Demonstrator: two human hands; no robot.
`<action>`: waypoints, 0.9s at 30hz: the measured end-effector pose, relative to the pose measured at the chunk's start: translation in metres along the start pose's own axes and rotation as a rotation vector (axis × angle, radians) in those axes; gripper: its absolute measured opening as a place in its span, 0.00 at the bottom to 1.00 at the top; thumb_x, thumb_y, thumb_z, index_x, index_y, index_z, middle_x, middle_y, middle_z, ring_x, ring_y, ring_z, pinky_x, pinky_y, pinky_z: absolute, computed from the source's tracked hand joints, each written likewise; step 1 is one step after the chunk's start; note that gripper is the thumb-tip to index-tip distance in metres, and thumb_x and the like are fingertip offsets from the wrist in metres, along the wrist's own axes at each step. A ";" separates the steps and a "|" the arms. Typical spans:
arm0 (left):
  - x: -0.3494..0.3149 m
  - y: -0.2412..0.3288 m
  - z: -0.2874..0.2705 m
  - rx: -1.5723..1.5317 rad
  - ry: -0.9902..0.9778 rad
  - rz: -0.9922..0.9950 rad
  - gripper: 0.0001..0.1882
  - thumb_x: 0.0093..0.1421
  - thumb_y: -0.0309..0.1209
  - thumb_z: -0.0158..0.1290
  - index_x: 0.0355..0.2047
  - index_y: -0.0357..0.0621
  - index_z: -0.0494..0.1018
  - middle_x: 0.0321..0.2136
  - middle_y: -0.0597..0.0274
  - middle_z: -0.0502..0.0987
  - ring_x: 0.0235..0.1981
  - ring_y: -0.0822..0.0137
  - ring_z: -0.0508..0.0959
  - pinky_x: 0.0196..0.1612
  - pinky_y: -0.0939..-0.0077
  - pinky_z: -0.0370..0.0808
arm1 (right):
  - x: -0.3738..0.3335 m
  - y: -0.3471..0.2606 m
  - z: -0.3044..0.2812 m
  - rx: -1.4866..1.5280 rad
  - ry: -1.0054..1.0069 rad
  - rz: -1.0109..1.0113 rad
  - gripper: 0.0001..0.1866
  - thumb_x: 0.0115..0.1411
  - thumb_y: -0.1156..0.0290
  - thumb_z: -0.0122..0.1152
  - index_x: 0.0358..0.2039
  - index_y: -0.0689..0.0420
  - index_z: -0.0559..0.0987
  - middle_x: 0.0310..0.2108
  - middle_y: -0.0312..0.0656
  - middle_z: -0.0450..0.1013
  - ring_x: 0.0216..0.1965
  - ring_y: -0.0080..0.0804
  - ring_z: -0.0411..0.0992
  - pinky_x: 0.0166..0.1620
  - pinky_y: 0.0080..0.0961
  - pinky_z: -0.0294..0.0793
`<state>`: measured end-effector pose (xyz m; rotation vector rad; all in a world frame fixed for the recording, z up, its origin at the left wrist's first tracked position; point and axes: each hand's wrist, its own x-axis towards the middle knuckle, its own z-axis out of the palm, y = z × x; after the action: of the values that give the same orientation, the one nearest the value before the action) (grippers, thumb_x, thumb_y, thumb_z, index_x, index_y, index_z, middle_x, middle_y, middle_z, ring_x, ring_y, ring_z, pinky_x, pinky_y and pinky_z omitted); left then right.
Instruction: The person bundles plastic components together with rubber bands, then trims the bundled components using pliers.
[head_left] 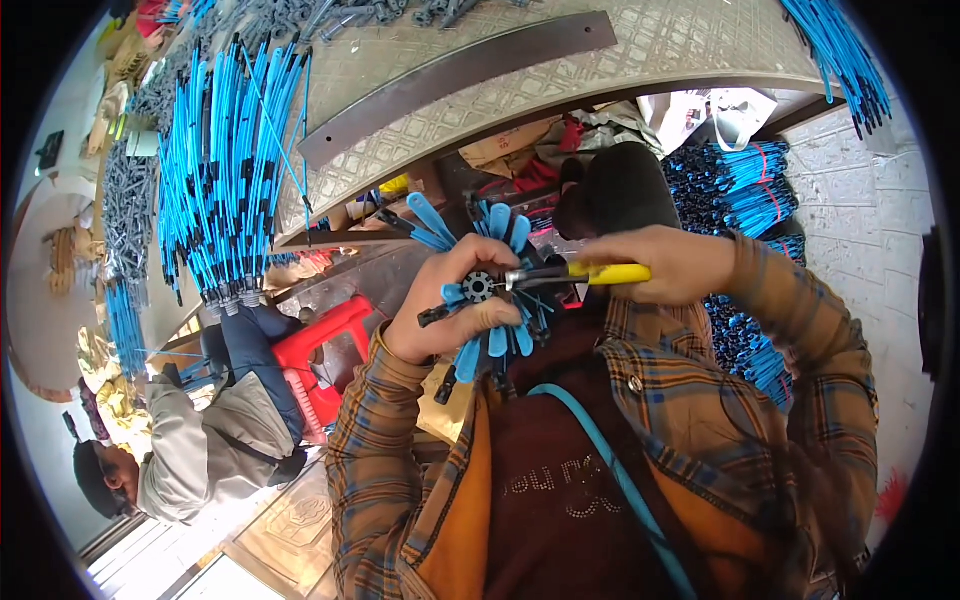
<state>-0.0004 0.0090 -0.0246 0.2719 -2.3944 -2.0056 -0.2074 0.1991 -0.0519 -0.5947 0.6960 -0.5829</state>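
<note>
Pliers (pixel 610 274) at the grey hub (pixel 479 288)
I see the left hand (pixel 432 308) clamped around it, mid-view, the right hand (pixel 678 263) gripping the pliers at three o'clock; a metal strip (pixel 460 84) lies on the tabletop (pixel 690 45) toward twelve.

Left forearm (pixel 383 425): raised from the near left. Left hand (pixel 440 300): held centrally, thumb (pixel 492 316) and forefinger (pixel 484 252) curved into a grip. Right forearm (pixel 800 310): bent inward from the right. Right hand (pixel 672 264): pointed left, fingers closed, its back turned upward; both hands were kept close together.
</note>
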 end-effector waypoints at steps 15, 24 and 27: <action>0.011 0.023 0.000 0.166 -0.158 0.095 0.24 0.46 0.35 0.59 0.41 0.36 0.67 0.29 0.55 0.72 0.31 0.62 0.74 0.37 0.74 0.68 | -0.018 -0.030 0.012 -0.037 0.102 0.078 0.13 0.60 0.65 0.48 0.35 0.64 0.67 0.29 0.48 0.73 0.29 0.34 0.75 0.30 0.26 0.77; 0.010 0.023 -0.002 0.177 -0.199 0.107 0.26 0.46 0.33 0.59 0.44 0.36 0.67 0.29 0.53 0.73 0.31 0.61 0.75 0.37 0.73 0.69 | -0.016 -0.028 0.007 -0.071 0.061 0.113 0.13 0.59 0.65 0.48 0.34 0.64 0.68 0.30 0.48 0.73 0.29 0.32 0.75 0.32 0.26 0.77; 0.010 0.022 -0.003 0.192 -0.207 0.118 0.26 0.46 0.34 0.59 0.45 0.36 0.67 0.29 0.53 0.73 0.31 0.61 0.75 0.36 0.73 0.69 | -0.015 -0.027 0.008 -0.065 0.050 0.109 0.13 0.59 0.65 0.48 0.34 0.64 0.68 0.31 0.48 0.73 0.29 0.32 0.75 0.31 0.25 0.77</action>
<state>-0.0124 0.0086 -0.0032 -0.0803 -2.6589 -1.8388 -0.2185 0.1930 -0.0223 -0.6002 0.7917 -0.4769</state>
